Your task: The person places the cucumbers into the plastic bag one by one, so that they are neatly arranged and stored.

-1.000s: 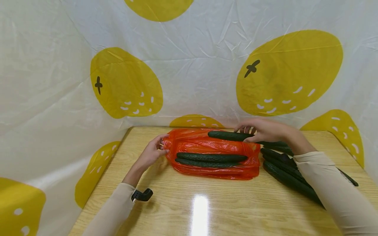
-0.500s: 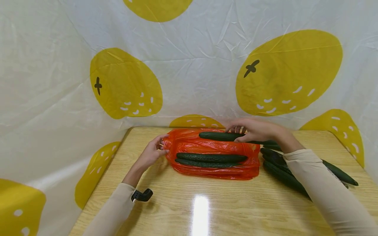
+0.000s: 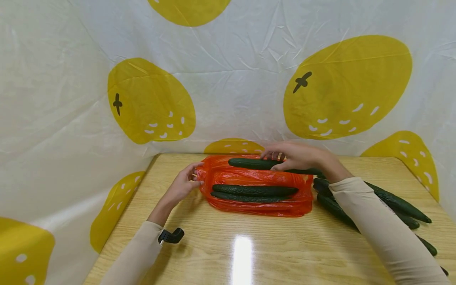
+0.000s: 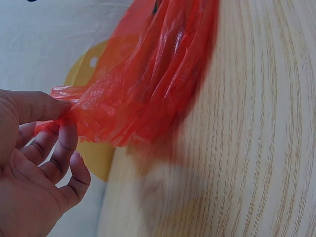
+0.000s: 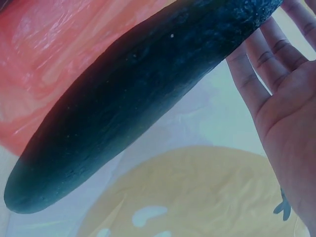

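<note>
A thin red plastic bag (image 3: 256, 179) lies spread on the wooden table, wrinkled and see-through. My left hand (image 3: 182, 183) pinches the bag's left end between thumb and index finger; the left wrist view shows the gathered film (image 4: 143, 94) stretching away from it. Over the bag's far side, my right hand (image 3: 299, 155) grips a long dark green cucumber (image 3: 246, 163) from above, held roughly level. In the right wrist view that cucumber (image 5: 118, 94) crosses in front of the red film. Two more cucumbers (image 3: 254, 190) lie side by side at the bag's front part.
Several loose cucumbers (image 3: 395, 200) lie in a pile to the right, partly covered by the right sleeve (image 3: 381, 221). A white sheet with yellow fruit prints (image 3: 242, 91) walls the table (image 3: 199, 245) at the back and sides. A black device (image 3: 171, 236) sits at the left cuff.
My right hand has carried its cucumber leftward, farther over the bag. More of the pile on the right has come into view. The left hand stays at the bag's end.
</note>
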A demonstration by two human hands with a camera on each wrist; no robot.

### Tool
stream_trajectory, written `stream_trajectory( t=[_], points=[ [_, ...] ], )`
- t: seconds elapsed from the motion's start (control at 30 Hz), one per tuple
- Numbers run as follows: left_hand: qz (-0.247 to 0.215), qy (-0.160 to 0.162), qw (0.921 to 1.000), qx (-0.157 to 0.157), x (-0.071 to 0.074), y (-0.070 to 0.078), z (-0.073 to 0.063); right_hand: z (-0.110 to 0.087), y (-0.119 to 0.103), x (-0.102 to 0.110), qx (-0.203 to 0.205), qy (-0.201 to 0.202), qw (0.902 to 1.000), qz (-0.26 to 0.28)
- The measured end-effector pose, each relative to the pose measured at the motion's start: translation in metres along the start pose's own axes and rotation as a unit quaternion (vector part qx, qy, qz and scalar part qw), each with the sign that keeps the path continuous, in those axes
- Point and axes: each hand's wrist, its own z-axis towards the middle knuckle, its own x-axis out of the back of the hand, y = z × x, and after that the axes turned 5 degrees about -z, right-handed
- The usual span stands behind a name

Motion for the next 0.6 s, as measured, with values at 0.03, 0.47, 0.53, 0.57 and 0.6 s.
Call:
stream_trajectory(
  t=[0.03,0.47,0.53,0.57,0.6],
  points=[
    [0.000,0.000,1.0000,0.000,0.000,0.000,0.000,0.002,-0.001,0.000,0.001,-0.001,1.0000,-0.002],
    [-0.002,-0.005,1.0000,0.006,0.001,0.001,0.000,0.023,-0.005,-0.009,0.043,0.017,0.9989,-0.010],
    [-0.001,-0.004,1.0000,0.005,0.001,0.001,0.000,0.026,-0.006,-0.010,0.048,0.021,0.9986,-0.010],
    [-0.001,-0.004,1.0000,0.005,0.001,0.001,0.000,0.028,-0.006,-0.011,0.050,0.023,0.9985,-0.010],
    [-0.001,-0.004,1.0000,0.005,0.001,0.001,0.000,0.029,-0.007,-0.012,0.051,0.026,0.9983,-0.011]
  ],
)
